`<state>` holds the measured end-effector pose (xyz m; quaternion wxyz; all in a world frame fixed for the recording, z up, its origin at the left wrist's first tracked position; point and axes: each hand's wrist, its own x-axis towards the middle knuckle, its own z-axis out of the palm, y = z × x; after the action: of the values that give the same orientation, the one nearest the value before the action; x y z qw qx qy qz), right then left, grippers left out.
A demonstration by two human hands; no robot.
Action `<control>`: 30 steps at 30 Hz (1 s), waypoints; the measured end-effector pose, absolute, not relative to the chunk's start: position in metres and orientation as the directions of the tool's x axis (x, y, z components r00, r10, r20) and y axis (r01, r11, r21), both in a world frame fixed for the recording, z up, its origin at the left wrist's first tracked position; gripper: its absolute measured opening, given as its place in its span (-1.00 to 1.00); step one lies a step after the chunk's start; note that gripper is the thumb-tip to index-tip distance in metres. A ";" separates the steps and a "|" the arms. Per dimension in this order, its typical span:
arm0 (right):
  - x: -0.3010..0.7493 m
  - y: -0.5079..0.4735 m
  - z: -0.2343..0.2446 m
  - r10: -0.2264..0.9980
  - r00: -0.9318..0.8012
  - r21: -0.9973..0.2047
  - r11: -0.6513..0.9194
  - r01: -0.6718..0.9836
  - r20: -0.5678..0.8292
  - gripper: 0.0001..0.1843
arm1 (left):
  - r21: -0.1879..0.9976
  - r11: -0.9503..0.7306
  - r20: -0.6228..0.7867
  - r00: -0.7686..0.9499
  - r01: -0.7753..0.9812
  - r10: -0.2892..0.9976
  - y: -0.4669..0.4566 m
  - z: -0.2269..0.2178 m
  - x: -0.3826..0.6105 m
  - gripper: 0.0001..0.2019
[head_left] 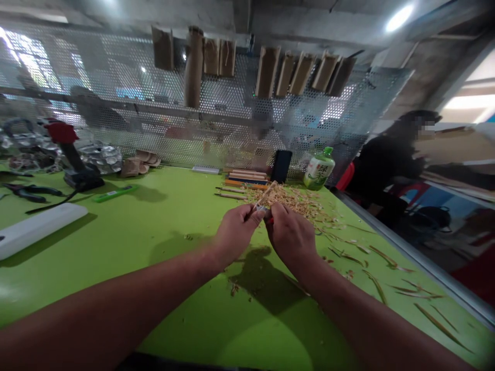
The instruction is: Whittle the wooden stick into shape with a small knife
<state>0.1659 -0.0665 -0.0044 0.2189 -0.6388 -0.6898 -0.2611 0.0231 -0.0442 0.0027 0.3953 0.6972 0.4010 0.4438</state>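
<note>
Over the green table, my left hand [238, 229] is closed around a thin strip of bamboo or wood [266, 194], which points up and away from me. Close beside it, my right hand [292, 234] is closed on a small tool, by its look a knife [270, 220], with a bit of red and some grey metal showing between the fingers. The hands almost meet at the strip's near end, and most of the tool is hidden by the fingers. Just beyond lies a heap of pale curled shavings [297, 201]. Two thin pointed sticks [232, 196] lie left of it.
At the back stand stacked strips [245, 178], a dark upright case [281, 166] and a green-capped bottle [320, 167]. On the left are a cordless drill [73, 154], pliers [33, 193], a green cutter [116, 192] and a white bar [42, 226]. Peelings [390, 257] litter the right. A person [390, 159] sits beyond.
</note>
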 end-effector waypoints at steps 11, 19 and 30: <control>0.178 -0.060 0.000 0.845 0.074 -0.220 0.052 0.974 0.529 -0.67 | 0.997 0.043 -0.012 0.436 -0.061 0.900 -0.047 0.010 0.019 -0.91; 0.190 -0.055 0.000 0.847 -0.053 -0.462 0.339 0.820 0.529 -0.67 | 0.998 -0.044 0.062 0.465 -0.051 0.883 -0.040 0.008 0.016 -0.87; 0.189 -0.061 0.003 0.864 -0.110 -0.521 0.392 0.758 0.491 -0.64 | 0.995 -0.100 0.090 0.453 -0.001 0.887 -0.039 0.008 0.018 -0.80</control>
<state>0.1889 -0.0606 0.0027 0.3822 -0.5468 -0.7417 0.0696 0.0175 -0.0393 0.0081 0.5719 0.6321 0.3504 0.3882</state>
